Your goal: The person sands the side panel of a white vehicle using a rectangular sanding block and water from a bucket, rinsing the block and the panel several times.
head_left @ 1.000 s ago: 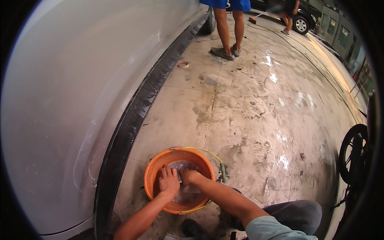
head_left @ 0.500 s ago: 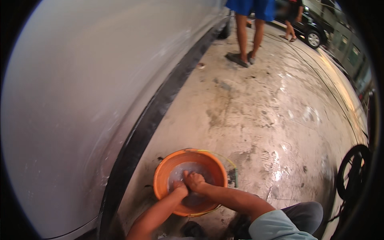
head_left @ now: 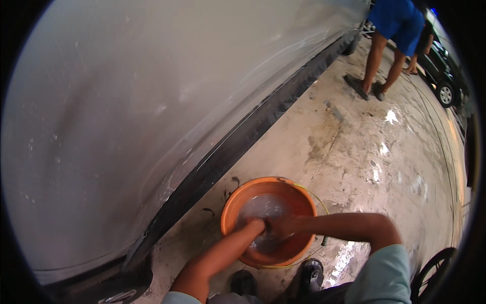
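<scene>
An orange bucket (head_left: pixel 235 202) stands on the floor in front of me, with cloudy greyish water (head_left: pixel 268 202) inside. Both of my arms reach down into it. My left hand (head_left: pixel 253 225) is at the water's surface near the middle, its fingers sunk out of sight. Close beside it, my right hand (head_left: pixel 282 226) is smeared by motion, and its fingers do not show clearly. Whether either hand holds anything under the water cannot be made out. A thin yellowish handle (head_left: pixel 315 195) hangs along the bucket's right side, with a dark green grip (head_left: pixel 324 240).
To my left rises a silver-grey vehicle's side (head_left: pixel 126 126) with a black lower sill (head_left: pixel 243 131). A person in blue shorts (head_left: pixel 397 23) stands at the far right, another person behind. Beyond them is a dark car (head_left: pixel 445 93). The concrete floor (head_left: pixel 304 152) has wet patches.
My view has swung left, so the bucket and the people appear farther right. My hands stay in the bucket, now lower in the water. The person in blue shorts has bent forward.
</scene>
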The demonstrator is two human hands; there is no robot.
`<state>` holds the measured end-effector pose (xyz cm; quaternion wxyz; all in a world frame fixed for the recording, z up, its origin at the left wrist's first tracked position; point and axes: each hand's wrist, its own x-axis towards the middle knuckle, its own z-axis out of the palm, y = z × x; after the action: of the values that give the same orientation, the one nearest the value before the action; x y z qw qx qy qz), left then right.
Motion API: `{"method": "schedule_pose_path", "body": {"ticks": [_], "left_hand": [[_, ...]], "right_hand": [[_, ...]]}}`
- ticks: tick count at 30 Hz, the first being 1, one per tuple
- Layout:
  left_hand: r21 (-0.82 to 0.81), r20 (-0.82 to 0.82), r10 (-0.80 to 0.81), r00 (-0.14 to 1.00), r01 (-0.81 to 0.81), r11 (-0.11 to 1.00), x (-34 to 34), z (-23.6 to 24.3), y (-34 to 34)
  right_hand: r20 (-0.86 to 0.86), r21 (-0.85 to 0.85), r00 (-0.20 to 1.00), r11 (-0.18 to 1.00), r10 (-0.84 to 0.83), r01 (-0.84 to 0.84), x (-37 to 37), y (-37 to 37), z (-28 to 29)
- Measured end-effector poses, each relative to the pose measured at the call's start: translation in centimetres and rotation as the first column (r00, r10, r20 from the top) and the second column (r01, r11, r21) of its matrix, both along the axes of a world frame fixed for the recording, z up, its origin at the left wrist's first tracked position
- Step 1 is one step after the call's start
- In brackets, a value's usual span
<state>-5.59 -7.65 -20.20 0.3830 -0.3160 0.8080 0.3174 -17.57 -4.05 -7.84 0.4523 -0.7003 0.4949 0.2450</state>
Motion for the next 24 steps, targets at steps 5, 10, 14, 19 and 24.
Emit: {"method": "schedule_pose_path", "body": {"ticks": [5,10,14,19,24], "left_hand": [[-0.017,-0.098,0.004,0.995,-0.005,1.0,0.8,5.6,-0.9],[-0.383,-0.153,0.154,0.976,-0.203,0.901,2.9,7.1,6.2],[-0.346,-0.165,0.069,0.984,-0.123,0.93,4.9,6.6,8.4],[-0.144,-0.022,0.212,0.977,-0.213,0.966,5.7,5.5,8.0],[-0.064,0.061,0.15,0.987,-0.147,0.987,4.6,9.2,6.8]], "right_hand": [[0.025,0.069,0.923,0.92,0.384,-0.385,-2.7,-3.8,0.2],[-0.074,-0.039,0.833,0.833,0.549,-0.552,0.1,-3.1,-1.1],[-0.189,-0.086,0.837,0.84,0.514,-0.535,0.5,-2.2,-6.6],[-0.016,-0.206,0.963,0.941,0.27,-0.267,-0.8,-4.5,3.3],[0.472,-0.647,0.831,0.756,0.295,0.098,-0.4,-4.6,17.3]]}}
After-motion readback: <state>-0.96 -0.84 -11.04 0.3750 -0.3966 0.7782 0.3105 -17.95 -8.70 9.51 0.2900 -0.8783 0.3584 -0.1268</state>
